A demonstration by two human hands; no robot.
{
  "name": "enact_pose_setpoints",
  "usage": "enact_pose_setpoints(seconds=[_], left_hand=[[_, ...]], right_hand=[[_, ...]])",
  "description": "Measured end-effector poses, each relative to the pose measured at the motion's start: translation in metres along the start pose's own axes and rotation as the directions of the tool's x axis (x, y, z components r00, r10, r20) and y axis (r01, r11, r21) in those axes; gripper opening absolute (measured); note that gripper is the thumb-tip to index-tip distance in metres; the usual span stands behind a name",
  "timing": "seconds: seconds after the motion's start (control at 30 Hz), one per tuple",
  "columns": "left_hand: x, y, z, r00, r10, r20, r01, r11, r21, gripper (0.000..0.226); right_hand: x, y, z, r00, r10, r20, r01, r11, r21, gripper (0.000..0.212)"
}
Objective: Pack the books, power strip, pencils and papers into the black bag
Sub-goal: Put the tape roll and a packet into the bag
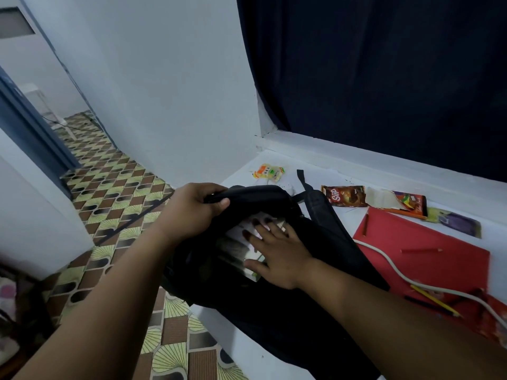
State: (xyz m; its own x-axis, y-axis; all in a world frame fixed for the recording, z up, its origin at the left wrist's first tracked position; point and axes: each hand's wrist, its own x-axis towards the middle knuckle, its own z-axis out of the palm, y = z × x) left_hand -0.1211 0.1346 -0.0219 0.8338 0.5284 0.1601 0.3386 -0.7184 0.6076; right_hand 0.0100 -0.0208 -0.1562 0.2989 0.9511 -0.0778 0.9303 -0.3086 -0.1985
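Note:
The black bag [323,242] lies open on the white table. My left hand [192,209] grips the bag's upper flap and holds the mouth open. My right hand [277,253] lies flat, fingers spread, pressing on a book with pale pages [241,242] inside the opening. To the right lies a red paper sheet [439,264] with a red pencil [421,250] on it. The power strip's white cable [395,270] curves across the sheet. A yellow pencil [436,300] lies near the right edge; the strip itself is out of sight.
Snack wrappers lie at the back of the white table [247,349]: a yellow one [267,172], a brown one [344,196], an orange one [400,204], a purple one [455,222]. Dark curtain behind. Patterned tile floor [115,193] and a doorway at the left.

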Motion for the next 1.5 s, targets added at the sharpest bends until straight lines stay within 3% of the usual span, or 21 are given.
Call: enact_pose_setpoints(seconds=[0.17, 0.3, 0.47, 0.63, 0.8, 1.03, 1.13, 1.2, 1.3, 1.33, 1.4, 1.43, 1.5], left_hand=[[-0.002, 0.004, 0.002, 1.0, 0.012, 0.015, -0.012, 1.0, 0.009, 0.019], [-0.005, 0.005, 0.004, 0.999, 0.029, 0.025, -0.029, 1.0, -0.01, 0.02], [-0.008, 0.004, 0.004, 0.999, 0.034, 0.019, -0.033, 0.999, -0.019, 0.019], [-0.011, 0.0, 0.007, 0.999, 0.012, 0.03, -0.01, 0.999, -0.051, 0.02], [-0.012, 0.003, 0.011, 0.999, 0.01, 0.034, -0.007, 0.998, -0.068, 0.018], [-0.019, -0.003, 0.015, 0.999, -0.044, 0.03, 0.047, 0.993, -0.107, 0.02], [-0.023, -0.013, 0.025, 0.991, -0.099, 0.087, 0.111, 0.984, -0.142, 0.024], [-0.027, -0.014, 0.03, 0.98, -0.097, 0.173, 0.117, 0.987, -0.109, 0.038], [-0.039, -0.003, 0.032, 0.908, -0.002, 0.42, 0.085, 0.98, -0.179, 0.057], [-0.042, 0.001, 0.032, 0.894, 0.036, 0.446, 0.082, 0.967, -0.241, 0.059], [-0.044, 0.003, 0.032, 0.945, 0.061, 0.321, 0.074, 0.917, -0.391, 0.046], [-0.042, 0.003, 0.033, 0.983, 0.032, 0.182, 0.055, 0.89, -0.452, 0.032], [-0.034, -0.006, 0.038, 0.995, -0.047, -0.085, 0.005, 0.899, -0.437, 0.011]], right_hand=[[0.016, 0.0, -0.002, 0.998, 0.036, 0.057, -0.035, 0.999, -0.019, 0.095], [0.028, 0.0, -0.006, 0.99, 0.085, 0.115, -0.085, 0.996, -0.002, 0.075], [0.024, -0.001, -0.015, 0.987, 0.09, 0.135, -0.088, 0.996, -0.022, 0.075], [0.01, -0.011, -0.01, 0.999, 0.015, 0.04, -0.013, 0.999, -0.044, 0.116], [0.015, -0.011, -0.009, 0.993, 0.079, 0.088, -0.08, 0.997, 0.009, 0.074], [0.013, -0.007, -0.009, 0.993, 0.1, 0.062, -0.104, 0.992, 0.076, 0.063], [-0.015, -0.005, -0.009, 0.993, 0.093, -0.076, -0.082, 0.987, 0.141, 0.055], [-0.043, -0.002, -0.006, 0.964, 0.176, -0.201, -0.107, 0.944, 0.314, 0.047], [-0.084, 0.001, -0.006, 0.847, 0.395, -0.357, -0.116, 0.792, 0.6, 0.038], [-0.096, 0.002, -0.007, 0.792, 0.464, -0.398, -0.113, 0.751, 0.651, 0.034], [-0.112, 0.002, -0.013, 0.689, 0.561, -0.459, -0.129, 0.718, 0.684, 0.023], [-0.117, 0.001, -0.015, 0.654, 0.587, -0.478, -0.14, 0.714, 0.686, 0.021], [-0.12, -0.001, -0.017, 0.632, 0.603, -0.487, -0.159, 0.716, 0.68, 0.028]])
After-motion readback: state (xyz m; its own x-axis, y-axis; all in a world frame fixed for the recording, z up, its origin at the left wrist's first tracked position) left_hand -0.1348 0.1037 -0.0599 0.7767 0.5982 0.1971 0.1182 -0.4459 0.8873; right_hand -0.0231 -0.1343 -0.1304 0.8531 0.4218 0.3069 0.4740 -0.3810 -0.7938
